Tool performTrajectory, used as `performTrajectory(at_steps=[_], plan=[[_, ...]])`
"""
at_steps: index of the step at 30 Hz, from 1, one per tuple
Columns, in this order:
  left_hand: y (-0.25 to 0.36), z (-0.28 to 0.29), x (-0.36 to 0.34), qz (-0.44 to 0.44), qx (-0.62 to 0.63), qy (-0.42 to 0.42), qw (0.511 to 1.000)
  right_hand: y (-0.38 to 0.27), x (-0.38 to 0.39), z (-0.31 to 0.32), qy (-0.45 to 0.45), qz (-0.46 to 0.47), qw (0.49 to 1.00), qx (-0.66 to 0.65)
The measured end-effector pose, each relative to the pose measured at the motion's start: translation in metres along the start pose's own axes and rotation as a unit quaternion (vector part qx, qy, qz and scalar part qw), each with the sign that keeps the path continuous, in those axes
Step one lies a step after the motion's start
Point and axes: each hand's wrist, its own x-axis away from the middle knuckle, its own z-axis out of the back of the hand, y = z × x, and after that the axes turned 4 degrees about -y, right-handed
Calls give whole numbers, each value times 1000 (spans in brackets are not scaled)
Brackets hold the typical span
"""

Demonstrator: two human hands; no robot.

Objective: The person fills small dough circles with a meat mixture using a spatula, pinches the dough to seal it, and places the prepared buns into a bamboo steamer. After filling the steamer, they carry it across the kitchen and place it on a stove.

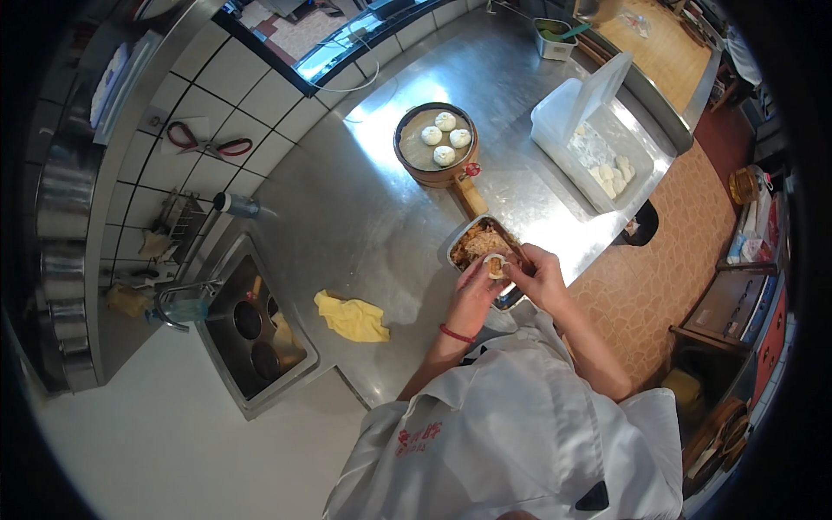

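Dough wrapper (pixel 496 267), round with no clear long axis, lies between both sets of fingers as I watch, left hand (pixel 471 296) and right hand (pixel 542 277) equally near, pinching opposite edges above the metal filling tray (pixel 450 251)

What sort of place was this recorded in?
Probably a commercial kitchen: four white buns sit in a round steamer on a metal counter, and the left hand and right hand hold a filled dough wrapper.
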Motion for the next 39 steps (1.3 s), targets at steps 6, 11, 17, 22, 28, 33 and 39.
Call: performTrajectory(at_steps=[6, 11, 17, 22, 28, 33, 39], plan=[[-19, 4, -2, -46, -154, 67, 985, -1, 4, -7, 0, 51, 991, 126], [-26, 18, -4, -67, -261, 76, 960, -13, 1, -8, 46, 181, 966, 178], [-20, 17, -4, -85, -408, 60, 907, -10, -2, 3, -42, 159, 957, 239], [0, 19, -3, -17, -457, -9, 889, -14, -8, 10, -79, 189, 945, 254], [-3, -2, -5, -45, -314, 77, 945, -16, -10, 14, -64, 173, 946, 267], [-16, 11, -5, -110, -512, 111, 845, -15, -1, 1, -8, 97, 979, 181], [-20, 9, -6, -204, -618, 105, 752, -1, -4, 3, -43, 163, 933, 317]])
